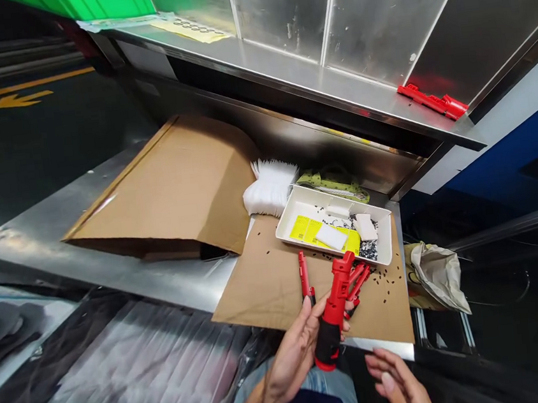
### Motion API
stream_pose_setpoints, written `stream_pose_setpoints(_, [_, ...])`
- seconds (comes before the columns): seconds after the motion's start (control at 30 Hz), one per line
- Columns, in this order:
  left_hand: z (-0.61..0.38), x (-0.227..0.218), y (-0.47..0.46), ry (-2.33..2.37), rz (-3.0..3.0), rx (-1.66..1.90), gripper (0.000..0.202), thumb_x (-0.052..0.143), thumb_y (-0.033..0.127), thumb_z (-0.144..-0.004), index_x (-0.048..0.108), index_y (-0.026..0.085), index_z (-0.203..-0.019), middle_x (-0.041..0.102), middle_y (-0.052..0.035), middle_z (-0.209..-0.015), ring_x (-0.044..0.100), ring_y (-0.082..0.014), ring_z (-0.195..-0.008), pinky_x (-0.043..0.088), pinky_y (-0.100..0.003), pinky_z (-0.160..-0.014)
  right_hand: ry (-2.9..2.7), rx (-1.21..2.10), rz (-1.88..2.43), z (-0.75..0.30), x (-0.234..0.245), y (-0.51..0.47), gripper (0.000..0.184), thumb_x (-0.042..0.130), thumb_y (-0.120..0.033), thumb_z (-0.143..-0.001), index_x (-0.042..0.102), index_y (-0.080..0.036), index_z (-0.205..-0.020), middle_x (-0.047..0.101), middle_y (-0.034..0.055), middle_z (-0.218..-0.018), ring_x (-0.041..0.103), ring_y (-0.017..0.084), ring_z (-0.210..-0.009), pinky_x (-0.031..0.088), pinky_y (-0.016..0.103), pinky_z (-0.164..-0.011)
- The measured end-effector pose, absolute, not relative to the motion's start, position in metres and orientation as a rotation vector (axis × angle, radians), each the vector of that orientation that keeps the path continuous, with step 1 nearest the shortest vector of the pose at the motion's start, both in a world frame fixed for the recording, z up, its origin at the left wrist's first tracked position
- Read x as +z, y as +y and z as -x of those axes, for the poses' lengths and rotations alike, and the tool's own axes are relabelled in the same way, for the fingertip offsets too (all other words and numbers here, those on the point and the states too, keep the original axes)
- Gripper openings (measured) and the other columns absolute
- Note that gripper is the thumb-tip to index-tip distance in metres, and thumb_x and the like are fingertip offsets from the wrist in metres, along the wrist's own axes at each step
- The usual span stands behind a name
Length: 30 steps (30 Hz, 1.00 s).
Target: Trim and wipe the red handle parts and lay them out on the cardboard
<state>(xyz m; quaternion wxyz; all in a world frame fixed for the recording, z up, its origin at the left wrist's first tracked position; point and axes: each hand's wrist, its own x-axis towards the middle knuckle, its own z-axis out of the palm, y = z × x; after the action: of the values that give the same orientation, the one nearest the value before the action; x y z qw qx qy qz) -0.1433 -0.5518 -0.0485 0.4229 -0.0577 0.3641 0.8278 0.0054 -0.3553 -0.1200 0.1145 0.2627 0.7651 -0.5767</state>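
My left hand (298, 347) is closed around a red and black plastic tool housing (334, 313), which stands tilted above the near edge of the bench. To its right my right hand (397, 377) hangs apart from it, fingers slightly curled and spread, holding nothing that I can see. More red and black housing pieces (304, 275) lie on the cardboard sheet (262, 279) just beyond the left hand, some partly hidden behind the held one. Past them sits a white tray (385, 240) with small black parts, white blocks and a yellow printed sheet.
A large brown cardboard box (166, 186) lies left on the metal bench. Behind the tray are a stack of white sheets (271, 187) and a green patterned item (335, 186). Another red housing (433, 102) rests on the shelf. An open bag (435, 277) hangs at right.
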Motion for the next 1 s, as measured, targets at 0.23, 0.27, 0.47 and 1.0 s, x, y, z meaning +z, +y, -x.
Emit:
stream_pose_setpoints(0.23, [0.147,-0.041,-0.561,0.847,0.149,2.147,0.074,0.066,0.069,-0.079,0.066,0.015,-0.129,0.073,-0.0113,-0.112,0.063,-0.0289,-0.108,0.045,-0.036,-0.097,2.494,-1.662,-0.434,0.026,-0.098,-0.393,0.054,0.060,-0.067,-0.084,0.075,-0.023,-0.110,0.079,0.0101,-0.093,0.076,0.022,-0.076,0.057,0.021,-0.056])
stream_pose_setpoints(0.27, [0.148,-0.043,-0.563,0.841,0.170,2.158,0.070,0.067,0.066,-0.080,0.067,0.015,-0.128,0.073,-0.0113,-0.113,0.064,-0.0284,-0.107,0.047,-0.035,-0.096,2.500,-1.630,-0.425,0.028,-0.097,-0.388,0.052,0.060,-0.065,-0.085,0.075,-0.022,-0.110,0.079,0.0099,-0.092,0.075,0.022,-0.075,0.056,0.021,-0.056])
stream_pose_setpoints(0.47, [0.162,-0.054,-0.603,0.834,0.456,2.345,0.041,0.061,0.024,-0.093,0.063,0.017,-0.134,0.076,-0.0084,-0.107,0.071,-0.0197,-0.088,0.057,-0.025,-0.078,2.680,-1.401,-0.572,0.062,-0.092,-0.340,0.053,0.057,-0.062,-0.088,0.075,-0.017,-0.109,0.077,0.0107,-0.088,0.073,0.022,-0.073,0.056,0.024,-0.061])
stream_pose_setpoints(1.0, [0.167,-0.068,-0.659,0.993,0.887,2.528,0.050,0.037,0.004,-0.096,0.056,0.019,-0.140,0.078,-0.0095,-0.105,0.072,-0.0151,-0.067,0.064,-0.025,-0.060,2.685,-0.495,-0.855,0.134,-0.119,-0.278,0.025,0.047,-0.036,-0.094,0.070,-0.026,-0.094,0.077,0.0031,-0.092,0.073,0.022,-0.090,0.047,0.028,-0.072])
